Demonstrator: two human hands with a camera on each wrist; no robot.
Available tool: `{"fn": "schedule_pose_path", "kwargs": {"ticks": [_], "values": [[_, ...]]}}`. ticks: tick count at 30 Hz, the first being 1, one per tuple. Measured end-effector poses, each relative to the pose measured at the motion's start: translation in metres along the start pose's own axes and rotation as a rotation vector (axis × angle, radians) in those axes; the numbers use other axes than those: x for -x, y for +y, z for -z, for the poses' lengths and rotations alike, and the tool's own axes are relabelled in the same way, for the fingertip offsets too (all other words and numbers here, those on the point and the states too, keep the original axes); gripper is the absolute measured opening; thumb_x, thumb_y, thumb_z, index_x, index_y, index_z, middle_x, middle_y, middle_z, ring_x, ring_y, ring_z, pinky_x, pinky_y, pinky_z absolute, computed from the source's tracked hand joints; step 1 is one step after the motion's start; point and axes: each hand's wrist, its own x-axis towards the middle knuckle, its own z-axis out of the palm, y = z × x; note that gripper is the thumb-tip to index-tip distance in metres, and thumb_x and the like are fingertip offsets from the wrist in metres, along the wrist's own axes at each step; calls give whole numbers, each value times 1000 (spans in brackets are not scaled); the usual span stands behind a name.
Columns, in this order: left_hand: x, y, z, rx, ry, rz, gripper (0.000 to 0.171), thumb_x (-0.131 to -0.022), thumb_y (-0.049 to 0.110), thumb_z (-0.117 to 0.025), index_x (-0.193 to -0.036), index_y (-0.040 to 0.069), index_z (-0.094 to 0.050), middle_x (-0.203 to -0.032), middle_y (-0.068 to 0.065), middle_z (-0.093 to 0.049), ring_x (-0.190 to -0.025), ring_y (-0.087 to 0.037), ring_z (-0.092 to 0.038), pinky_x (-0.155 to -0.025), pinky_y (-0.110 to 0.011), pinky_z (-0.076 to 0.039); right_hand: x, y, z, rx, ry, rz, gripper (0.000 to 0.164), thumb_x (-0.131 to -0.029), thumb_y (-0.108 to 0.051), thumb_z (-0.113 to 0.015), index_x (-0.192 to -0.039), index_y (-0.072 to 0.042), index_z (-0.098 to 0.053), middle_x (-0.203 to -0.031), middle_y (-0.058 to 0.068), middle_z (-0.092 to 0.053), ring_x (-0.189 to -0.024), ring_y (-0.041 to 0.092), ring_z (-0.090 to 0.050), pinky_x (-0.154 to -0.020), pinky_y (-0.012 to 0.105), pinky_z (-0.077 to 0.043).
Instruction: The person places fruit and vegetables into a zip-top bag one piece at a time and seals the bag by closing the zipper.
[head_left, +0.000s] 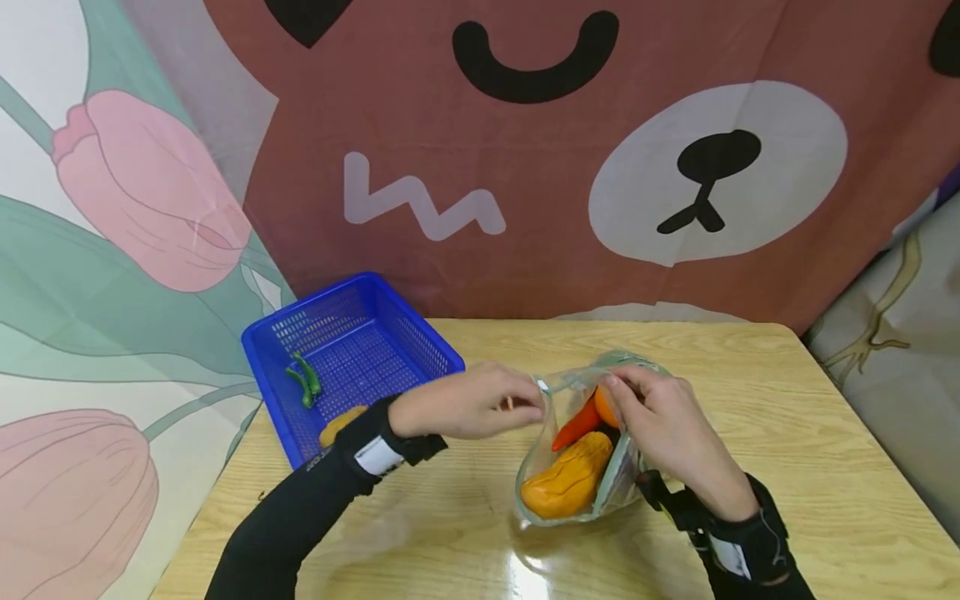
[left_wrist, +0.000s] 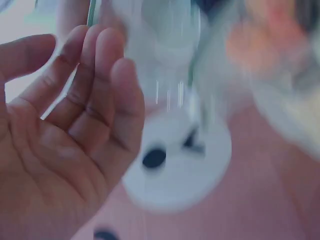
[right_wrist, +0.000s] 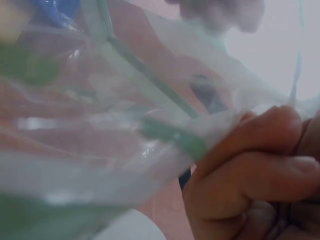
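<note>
A clear zip bag with a pale green edge (head_left: 531, 483) stands mouth up on the table, its mouth spread apart. Inside it show a wrinkled yellow-orange vegetable (head_left: 567, 482), a red-orange carrot-shaped piece (head_left: 576, 427) and a round orange piece (head_left: 606, 407). My right hand (head_left: 675, 425) pinches the bag's right rim between thumb and fingers; the right wrist view shows those curled fingers (right_wrist: 250, 170) at the plastic. At the left rim is my left hand (head_left: 480, 402), palm toward the bag. Its fingers (left_wrist: 95, 80) are loosely bent and hold nothing, fingertips close to the green edge.
Left of the bag, a blue plastic basket (head_left: 442, 354) stands on the wooden table (head_left: 780, 433). Green chili peppers (head_left: 306, 379) and a yellowish lump (head_left: 341, 423) lie in it, the lump partly behind the left forearm. A printed cloth (head_left: 525, 275) hangs behind the table.
</note>
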Motion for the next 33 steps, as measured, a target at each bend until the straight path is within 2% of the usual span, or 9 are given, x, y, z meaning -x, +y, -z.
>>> {"fn": "schedule_pose_path", "kwargs": {"ticks": [6, 10, 13, 17, 20, 22, 27, 30, 33], "values": [[28, -52, 42, -141, 282, 375, 21, -97, 22, -52, -77, 17, -59, -64, 7, -43, -56, -8, -42, -55, -24, -36, 0, -1, -1, 2, -10, -3, 35, -100, -34, -43, -112, -7, -63, -60, -1, -49, -51, 12, -43, -51, 25, -39], [45, -87, 50, -244, 396, 609, 32, -96, 25, -52, -66, 14, -51, -56, 4, -37, -48, -12, -38, -46, -25, -28, 1, 1, -2, -1, -23, -6, 34, -100, -34, -43, -110, -8, -64, -60, -1, -48, -49, 12, -42, -51, 25, -38], [55, -109, 51, -340, 435, 763, 41, -96, 29, -49, -58, 15, -44, -53, 3, -35, -47, -14, -39, -42, -26, -27, 2, 2, -3, -2, -22, 6, 33, -100, -33, -44, -108, -8, -64, -60, -2, -47, -49, 11, -41, -51, 25, -38], [70, -139, 54, -409, 393, 933, 41, -95, 30, -46, -61, 9, -51, -61, -8, -50, -59, -28, -55, -47, -40, -42, 1, 3, -4, -13, -13, 29, 31, -100, -32, -44, -102, -7, -63, -60, -2, -47, -47, 11, -40, -51, 25, -38], [83, -162, 55, -405, 315, 1079, 40, -94, 31, -44, -86, -2, -65, -90, -26, -64, -87, -44, -62, -66, -55, -49, 1, 2, -4, -18, -11, 35, 29, -101, -32, -43, -98, -9, -62, -60, -2, -47, -47, 11, -40, -51, 25, -38], [92, -175, 53, -385, 261, 1198, 45, -92, 33, -44, -108, -5, -64, -112, -33, -59, -104, -49, -57, -79, -60, -47, 1, 2, -4, -19, -10, 39, 29, -101, -31, -43, -97, -9, -61, -61, -2, -47, -47, 11, -40, -52, 25, -37], [105, -200, 48, -325, 141, 1445, 54, -89, 30, -45, -127, -8, -53, -128, -32, -52, -114, -45, -54, -84, -54, -49, 1, 3, -5, -5, -3, 46, 28, -101, -29, -43, -97, -9, -61, -62, -3, -47, -49, 10, -41, -54, 25, -37], [108, -207, 46, -301, 107, 1508, 56, -88, 30, -47, -129, -8, -51, -132, -30, -49, -116, -42, -53, -83, -51, -50, 2, 3, -5, 7, 6, 52, 28, -101, -28, -43, -97, -8, -62, -61, -3, -47, -50, 10, -41, -55, 25, -37], [110, -207, 45, -245, 127, 1561, 56, -86, 32, -50, -128, -4, -53, -134, -25, -50, -116, -38, -54, -84, -48, -50, 2, 5, -5, 9, 5, 61, 28, -101, -28, -42, -94, -10, -61, -60, -3, -45, -49, 10, -40, -54, 25, -36]]}}
